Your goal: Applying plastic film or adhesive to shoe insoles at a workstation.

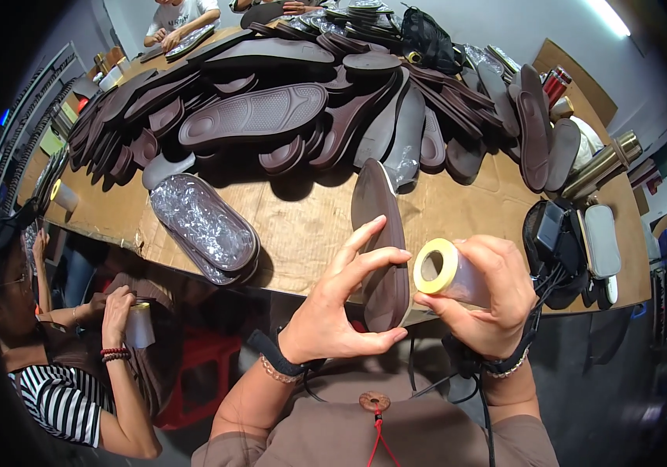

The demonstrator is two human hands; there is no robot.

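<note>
My left hand (337,300) grips a dark brown shoe sole (372,206), which stands on its long edge near the table's front edge. The fingers lie along its face and the thumb is near its lower end. In my right hand (498,292) is a roll of clear film (463,282) with a yellow-rimmed hollow core, its open end turned toward the sole. Roll and sole are close together; whether film spans between them cannot be made out. Left of my hands lies a stack of brown soles wrapped in shiny clear film (201,226).
A large pile of brown soles (251,113) covers the far part of the wooden table (302,237). At right are a steel flask (606,163), a black pouch (555,241) and a grey case (601,241). A co-worker in stripes (65,405) holds another roll (140,325) at left.
</note>
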